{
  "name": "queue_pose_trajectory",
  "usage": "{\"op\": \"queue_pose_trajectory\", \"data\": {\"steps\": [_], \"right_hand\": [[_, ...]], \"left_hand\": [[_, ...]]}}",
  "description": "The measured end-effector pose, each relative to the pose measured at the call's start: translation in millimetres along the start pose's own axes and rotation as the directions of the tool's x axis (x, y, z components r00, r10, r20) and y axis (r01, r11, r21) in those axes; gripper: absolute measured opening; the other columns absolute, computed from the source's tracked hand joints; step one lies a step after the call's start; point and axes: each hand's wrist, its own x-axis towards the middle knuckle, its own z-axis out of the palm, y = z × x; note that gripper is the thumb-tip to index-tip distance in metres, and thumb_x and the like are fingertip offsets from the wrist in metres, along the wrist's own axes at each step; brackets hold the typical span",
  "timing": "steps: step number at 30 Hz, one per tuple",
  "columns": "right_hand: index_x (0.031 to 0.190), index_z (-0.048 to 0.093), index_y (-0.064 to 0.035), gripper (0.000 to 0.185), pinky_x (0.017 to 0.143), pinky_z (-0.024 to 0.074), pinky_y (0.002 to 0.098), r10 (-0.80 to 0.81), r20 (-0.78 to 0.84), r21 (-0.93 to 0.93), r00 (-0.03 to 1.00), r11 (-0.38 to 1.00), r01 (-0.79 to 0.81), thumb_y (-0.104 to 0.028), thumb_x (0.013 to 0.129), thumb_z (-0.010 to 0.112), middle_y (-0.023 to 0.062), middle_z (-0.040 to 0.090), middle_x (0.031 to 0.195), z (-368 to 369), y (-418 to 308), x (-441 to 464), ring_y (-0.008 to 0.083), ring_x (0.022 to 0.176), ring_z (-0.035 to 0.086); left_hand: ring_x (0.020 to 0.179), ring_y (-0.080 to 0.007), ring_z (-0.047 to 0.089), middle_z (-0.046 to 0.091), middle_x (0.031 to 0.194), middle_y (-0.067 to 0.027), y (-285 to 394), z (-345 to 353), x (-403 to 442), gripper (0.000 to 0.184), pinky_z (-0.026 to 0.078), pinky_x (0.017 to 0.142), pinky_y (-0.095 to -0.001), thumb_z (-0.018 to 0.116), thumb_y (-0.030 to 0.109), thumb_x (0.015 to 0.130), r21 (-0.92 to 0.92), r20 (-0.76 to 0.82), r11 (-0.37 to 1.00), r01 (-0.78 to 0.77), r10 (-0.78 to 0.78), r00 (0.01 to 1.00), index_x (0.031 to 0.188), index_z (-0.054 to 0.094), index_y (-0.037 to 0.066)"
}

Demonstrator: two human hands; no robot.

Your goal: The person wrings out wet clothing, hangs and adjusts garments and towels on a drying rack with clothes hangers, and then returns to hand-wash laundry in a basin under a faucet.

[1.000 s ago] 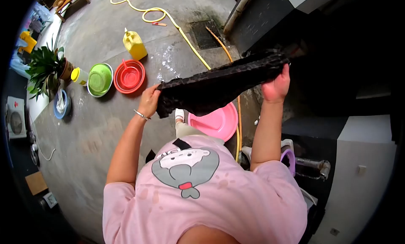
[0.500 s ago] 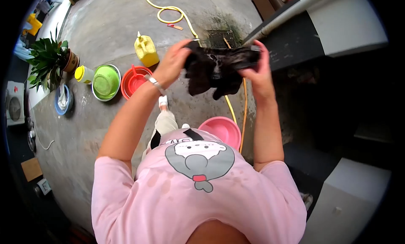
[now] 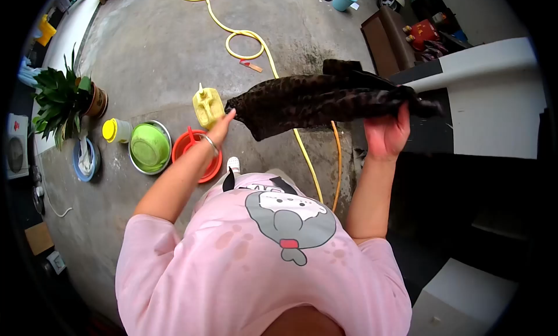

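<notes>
A dark, mottled garment (image 3: 302,106) stretches sideways in the air between my two hands, its exact kind unclear. My left hand (image 3: 221,127), with a bracelet at the wrist, pinches the garment's left end. At the other side my right hand (image 3: 387,133) grips it from below, thumb up and the other fingers partly hidden by the cloth. The loose right end hangs past that hand and is blurred. Below my left forearm is a red basin (image 3: 215,170) with a red ladle in it, and just beyond the hand stands a yellow jug (image 3: 208,106).
A yellow hose (image 3: 264,51) loops over the concrete floor, with an orange hose (image 3: 338,162) nearby. To the left are a green basin (image 3: 149,145), a yellow-lidded tub (image 3: 116,130), a blue basin (image 3: 87,172) and a potted plant (image 3: 61,95). A low wall (image 3: 494,103) runs along the right.
The garment has gone from bunched to spread out wide. My hands have moved farther apart and lower in view. The pink basin by my feet has dropped out of sight as the view shifted.
</notes>
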Motion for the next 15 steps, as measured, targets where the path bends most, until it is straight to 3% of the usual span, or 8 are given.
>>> {"op": "queue_pose_trajectory", "data": {"steps": [1,2,4,5,7,10,12,15], "right_hand": [[0.124,0.053,-0.0126,0.036,0.107,0.0255,0.0456,-0.025,0.056,0.076,0.998,0.997,0.021,-0.029,0.092,0.051,0.0054,0.053,0.128,8,4,12,0.0235,0.122,0.044],[0.124,0.053,-0.0158,0.035,0.107,0.0248,0.0472,0.009,0.180,0.063,0.984,0.998,-0.021,-0.030,0.092,0.051,0.0042,0.052,0.129,17,9,28,0.0248,0.123,0.043],[0.120,0.054,-0.0175,0.030,0.107,0.0249,0.0491,-0.036,0.132,0.023,0.991,0.999,0.033,-0.028,0.091,0.052,0.0076,0.049,0.131,15,15,51,0.0284,0.125,0.040],[0.115,0.056,-0.0175,0.026,0.107,0.0249,0.0501,-0.051,0.124,-0.036,0.991,0.998,0.056,-0.027,0.091,0.053,0.0094,0.048,0.132,16,18,66,0.0296,0.126,0.039],[0.095,0.054,-0.0148,0.015,0.106,0.0261,0.0494,0.032,0.249,-0.150,0.968,0.989,0.006,-0.029,0.090,0.054,0.0116,0.047,0.125,13,22,98,0.0332,0.125,0.037],[0.087,0.058,-0.0072,0.017,0.085,0.0389,0.0363,0.163,0.224,-0.472,0.961,0.881,-0.039,-0.022,0.080,0.065,0.0084,0.052,0.096,-31,21,159,0.0239,0.096,0.049],[0.087,0.060,-0.0055,0.018,0.078,0.0399,0.0298,0.282,0.318,-0.864,0.905,0.479,0.154,-0.013,0.071,0.065,0.0078,0.055,0.087,-61,26,206,0.0208,0.087,0.051],[0.093,0.062,-0.0044,0.033,0.078,0.0419,0.0309,0.429,0.238,-0.967,0.872,0.024,0.252,0.005,0.061,0.060,0.0095,0.055,0.087,-85,42,271,0.0251,0.089,0.053]], "left_hand": [[0.132,-0.0359,0.027,0.025,0.144,-0.0237,1,13,0,0.104,0.021,0.105,-0.0532,0.052,0.074,0.072,-0.145,-0.079,0.907,0.395,-0.409,0.909,0.145,0.018,0.008],[0.135,-0.0405,0.018,0.014,0.148,-0.0232,-4,12,18,0.120,0.015,0.104,-0.0608,0.049,0.085,0.062,-0.278,0.174,0.761,0.587,-0.561,0.810,0.147,0.003,0.015],[0.132,-0.0454,0.025,0.018,0.148,-0.0219,19,34,37,0.126,0.020,0.104,-0.0596,0.048,0.088,0.056,-0.559,0.528,0.470,0.683,-0.433,0.730,0.147,-0.002,0.017],[0.131,-0.0398,0.031,0.030,0.144,-0.0182,37,38,53,0.105,0.023,0.106,-0.0538,0.046,0.079,0.070,-0.622,0.618,0.495,0.607,-0.167,0.769,0.145,0.016,0.012],[0.124,-0.0320,0.043,0.045,0.135,-0.0167,81,51,102,0.073,0.031,0.104,-0.0483,0.047,0.059,0.085,-0.848,0.463,0.398,0.351,0.234,0.855,0.136,0.037,0.008],[0.114,-0.0263,0.054,0.057,0.122,-0.0127,158,29,166,0.043,0.040,0.100,-0.0420,0.046,0.035,0.092,-0.869,0.371,0.447,0.212,0.305,0.877,0.121,0.054,0.004],[0.105,-0.0247,0.059,0.062,0.114,-0.0125,215,12,184,0.036,0.044,0.095,-0.0384,0.047,0.027,0.092,-0.840,0.439,0.488,0.239,0.352,0.827,0.116,0.057,0.002],[0.105,-0.0246,0.060,0.061,0.116,-0.0122,290,0,211,0.034,0.045,0.095,-0.0372,0.047,0.021,0.092,-0.826,0.338,0.561,0.042,0.436,0.834,0.117,0.056,0.001]]}}
